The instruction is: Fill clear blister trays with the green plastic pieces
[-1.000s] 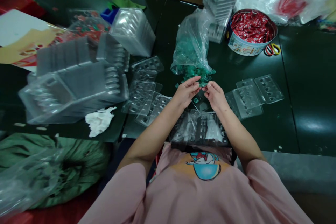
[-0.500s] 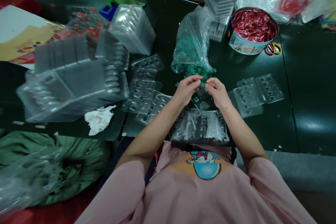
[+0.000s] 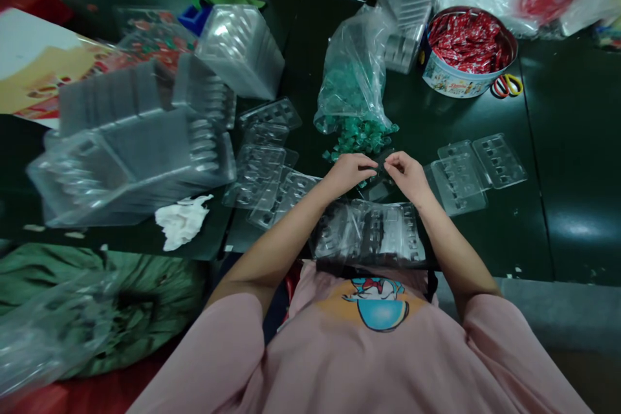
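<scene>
My left hand (image 3: 350,170) and my right hand (image 3: 408,176) are close together over the table, fingertips nearly meeting. Each has its thumb and fingers drawn together in a pinch; whatever small thing lies between them is too small to make out. Just beyond the fingertips is a loose pile of small green translucent pieces (image 3: 361,136), spilling from the mouth of a clear plastic bag (image 3: 354,71). Below my hands, a small clear plastic piece (image 3: 378,191) lies on the table. Nearer my body sit several clear plastic blister trays (image 3: 369,229).
Clear blister trays lie to the left (image 3: 262,168) and right (image 3: 460,174). Tall stacked clear packs (image 3: 136,149) crowd the left, by a crumpled white tissue (image 3: 182,223). A round tin (image 3: 460,85) of red wrapped pieces stands back right, with scissors (image 3: 507,86) beside it.
Both hands have come slightly nearer my body, away from the green pile, which now shows more fully. The green piece seen at my fingertips earlier can no longer be made out there.
</scene>
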Tool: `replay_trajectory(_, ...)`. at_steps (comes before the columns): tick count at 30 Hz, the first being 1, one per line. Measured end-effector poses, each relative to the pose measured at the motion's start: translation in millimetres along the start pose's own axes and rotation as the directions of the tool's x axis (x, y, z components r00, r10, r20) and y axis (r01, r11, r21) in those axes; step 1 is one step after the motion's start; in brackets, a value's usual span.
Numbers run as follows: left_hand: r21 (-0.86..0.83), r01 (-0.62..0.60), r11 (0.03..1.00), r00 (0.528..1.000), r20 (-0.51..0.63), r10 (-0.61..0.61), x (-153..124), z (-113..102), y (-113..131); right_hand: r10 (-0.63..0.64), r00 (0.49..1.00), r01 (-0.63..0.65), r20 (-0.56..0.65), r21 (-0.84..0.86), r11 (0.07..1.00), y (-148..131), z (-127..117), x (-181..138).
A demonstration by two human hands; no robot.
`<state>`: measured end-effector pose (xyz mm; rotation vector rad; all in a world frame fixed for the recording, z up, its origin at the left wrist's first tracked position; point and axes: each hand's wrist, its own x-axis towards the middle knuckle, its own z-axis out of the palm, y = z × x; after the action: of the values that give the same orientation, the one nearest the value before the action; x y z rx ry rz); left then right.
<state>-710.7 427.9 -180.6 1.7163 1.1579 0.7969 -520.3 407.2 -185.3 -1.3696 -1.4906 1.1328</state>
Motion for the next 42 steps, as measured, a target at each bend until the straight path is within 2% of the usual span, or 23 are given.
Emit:
replay_trajectory(5,0.075,-0.082,0.994,0.988,0.136,0.071,1,2,-12,-0.026,0.999,0.025,-0.039,-0.032,0.999,-4,-11,1)
replay_trajectory(14,0.193,-0.16,0.968,0.97,0.213,0.118,3,2,-23,-0.039,0.999,0.037,-0.031,-0.074,0.997,-1,-8,2)
replay_trajectory(19,0.299,-0.195,0.934,0.969,0.204,0.137,-1,2,-24,-0.062,0.997,0.055,-0.051,-0.118,0.991,-1,-11,6)
replay_trajectory(25,0.491,-0.237,0.838,0.951,0.292,0.098,-4,7,-19,-0.093,0.994,0.08,-0.059,-0.185,0.979,3,-12,13)
replay_trajectory(30,0.66,-0.229,0.715,0.956,0.29,0.038,-6,15,-14,-0.133,0.991,0.119,-0.028,-0.286,0.951,9,-10,28)
replay_trajectory(34,0.698,-0.213,0.684,0.952,0.306,-0.017,-8,21,-11,-0.154,0.988,0.147,0.018,-0.437,0.888,10,-2,45)
replay_trajectory(38,0.708,-0.165,0.686,0.962,0.269,-0.047,-9,24,-6,-0.195,0.979,0.192,0.062,-0.6,0.776,7,12,58)
replay_trajectory(40,0.687,-0.138,0.713,0.967,0.248,-0.052,-9,22,-4,-0.225,0.97,0.226,0.088,-0.663,0.714,6,18,63)
replay_trajectory(42,0.619,-0.085,0.781,0.975,0.214,-0.064,-8,16,-1,-0.249,0.961,0.261,0.122,-0.702,0.662,7,21,67)
